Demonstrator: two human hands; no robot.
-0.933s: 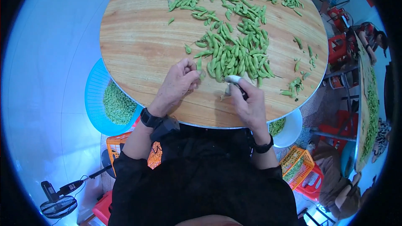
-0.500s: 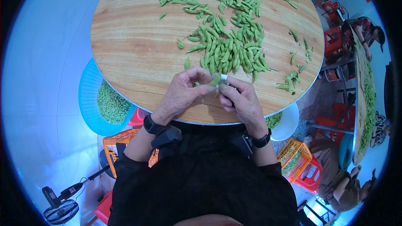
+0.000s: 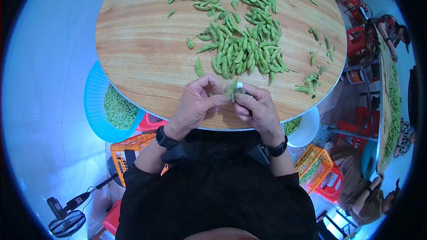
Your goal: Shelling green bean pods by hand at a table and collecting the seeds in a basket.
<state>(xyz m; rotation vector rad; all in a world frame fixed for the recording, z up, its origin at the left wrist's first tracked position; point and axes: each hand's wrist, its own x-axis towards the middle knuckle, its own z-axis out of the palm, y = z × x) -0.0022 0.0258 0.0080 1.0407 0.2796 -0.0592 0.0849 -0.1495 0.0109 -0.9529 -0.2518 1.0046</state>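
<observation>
Right now the left hand [image 3: 200, 100] pinches, thumb and forefinger nearly together, on a green pod [image 3: 231, 87] just inside the round table's near edge. And look at that slant: its long axis tips up toward the far edge, upper end leaning right. Against it comes the right hand [image 3: 257, 106], fingers curled in, white wrap [image 3: 239, 85] on one digit; how firmly it grips, I cannot tell. Just beyond, a lone pod [image 3: 198, 67] points its lower end at the near edge, bending right. Then the heap of pods [image 3: 242, 53], its nearest ones mostly aimed nearward, trailing toward the table's [image 3: 138, 44] far edge!
</observation>
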